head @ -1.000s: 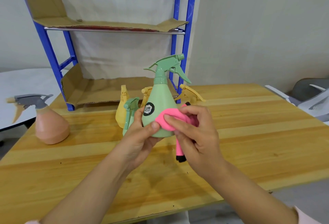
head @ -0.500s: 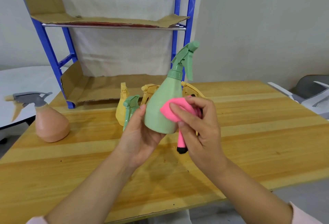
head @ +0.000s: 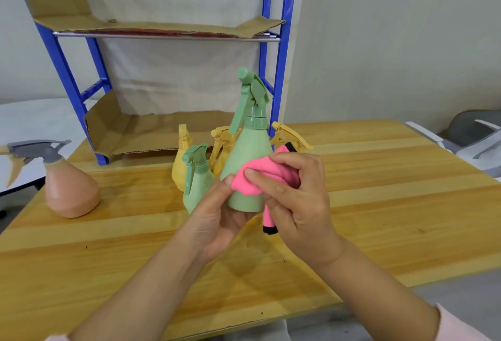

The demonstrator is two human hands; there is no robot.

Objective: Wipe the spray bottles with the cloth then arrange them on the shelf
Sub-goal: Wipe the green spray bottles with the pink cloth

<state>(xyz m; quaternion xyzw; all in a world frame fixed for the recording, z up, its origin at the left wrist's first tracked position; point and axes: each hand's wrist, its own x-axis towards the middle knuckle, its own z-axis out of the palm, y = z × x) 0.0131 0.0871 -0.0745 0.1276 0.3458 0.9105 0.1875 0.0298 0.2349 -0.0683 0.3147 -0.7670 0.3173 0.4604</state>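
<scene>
Both hands are on one bottle. Left hand (head: pixel 217 221) cups the base of the big green spray bottle (head: pixel 249 151), fingers curled under it, thumb up on the near side. Right hand (head: pixel 295 205) pinches the pink cloth (head: pixel 257 178) and presses it against the bottle's lower right side. A black-tipped tail of the cloth hangs below that hand.

Bottle is held roughly upright, clear of the worktop (head: pixel 393 205), spray head on top, trigger hanging to the left.

Just behind it, standing on the worktop:
- Small green spray bottle (head: pixel 198 183), left of the held one.
- Yellow spray bottles (head: pixel 179 164) clustered a bit farther back. Three yellow spray heads show; the rightmost body is hidden.

Peach spray bottle (head: pixel 71 191) with a grey head stands well apart, at the worktop's left end.

Blue shelf (head: pixel 279 42) stands at the far edge, both visible levels lined with cardboard (head: pixel 151 134). White table (head: pixel 40 115) is beyond on the left, grey chair (head: pixel 474 129) at far right.
</scene>
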